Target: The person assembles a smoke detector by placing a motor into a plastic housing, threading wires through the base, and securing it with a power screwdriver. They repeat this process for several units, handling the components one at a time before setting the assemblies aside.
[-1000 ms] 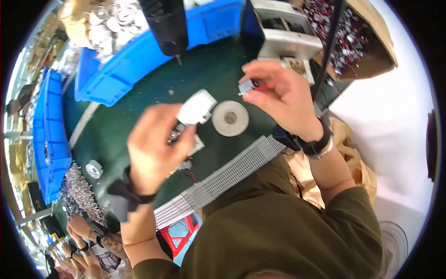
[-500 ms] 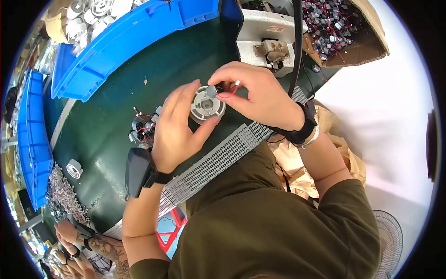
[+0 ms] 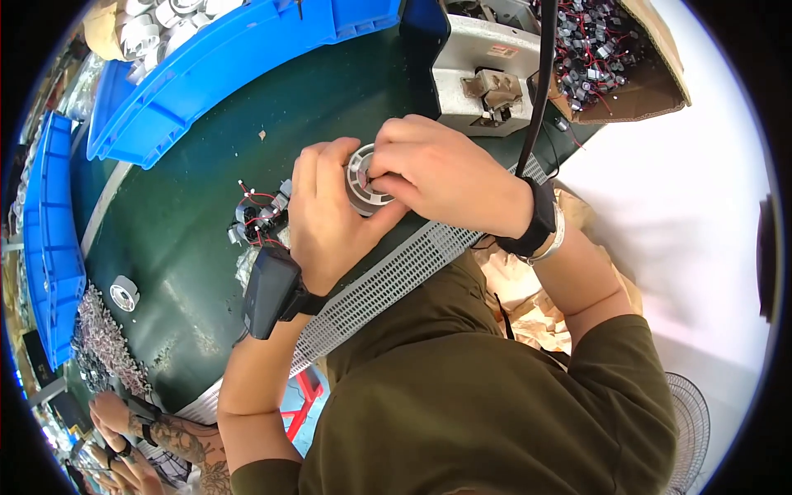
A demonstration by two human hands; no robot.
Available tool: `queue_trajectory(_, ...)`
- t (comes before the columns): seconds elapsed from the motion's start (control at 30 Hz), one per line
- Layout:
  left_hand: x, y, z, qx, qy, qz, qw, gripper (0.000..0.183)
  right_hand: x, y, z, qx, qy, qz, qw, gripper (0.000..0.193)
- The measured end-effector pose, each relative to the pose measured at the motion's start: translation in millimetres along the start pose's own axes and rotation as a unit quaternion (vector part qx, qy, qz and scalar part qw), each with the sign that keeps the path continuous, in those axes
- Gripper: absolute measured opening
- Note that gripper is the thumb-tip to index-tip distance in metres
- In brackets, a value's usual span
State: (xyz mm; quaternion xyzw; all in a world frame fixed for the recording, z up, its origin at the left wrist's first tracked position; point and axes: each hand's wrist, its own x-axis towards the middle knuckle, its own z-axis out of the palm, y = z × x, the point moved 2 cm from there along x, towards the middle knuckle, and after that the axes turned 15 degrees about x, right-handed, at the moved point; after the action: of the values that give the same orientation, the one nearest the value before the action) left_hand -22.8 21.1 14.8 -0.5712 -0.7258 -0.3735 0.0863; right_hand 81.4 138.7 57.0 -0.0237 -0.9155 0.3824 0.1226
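A round, light grey plastic housing (image 3: 358,198) with a slotted rim is held over the green table by my left hand (image 3: 323,219), whose fingers and thumb curve around its side. My right hand (image 3: 445,173) is closed in a pinch at the middle of the housing, fingertips down in its opening. The small motor in that pinch is almost wholly covered by the fingers. Beside my left hand, on its left, lies a small heap of grey motors (image 3: 262,219) with red and black wires.
Blue bins (image 3: 239,62) line the far side, one with white housings (image 3: 140,37). A metal machine (image 3: 483,82) and a cardboard box (image 3: 643,99) of wired motors stand far right. One loose housing (image 3: 124,293) and a pile of small parts (image 3: 111,342) lie left, near another person's tattooed arm (image 3: 181,437).
My right hand has brought the small motor down and left into the middle of the housing. My left hand has shifted slightly right, still around the housing.
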Motion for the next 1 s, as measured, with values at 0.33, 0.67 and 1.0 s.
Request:
queue_trajectory(0.33, 4.8, -16.2, -8.2, -0.076, -0.087, 0.08, 0.99, 0.054, 112.8, -70.8, -67.4, 0.424, 0.298, -0.174, 0.837, 0.059)
queue_trajectory(0.67, 0.2, -12.2, -2.9, -0.064, -0.065, 0.078, 0.993, 0.036, 73.0, -74.1, -137.5, 0.46, 0.199, -0.257, 0.826, 0.022)
queue_trajectory(1.0, -2.4, -18.1, -6.0, -0.003, -0.068, 0.089, 0.994, 0.04, -14.8, -4.8, -120.3, 0.37, 0.433, -0.125, 0.812, 0.029)
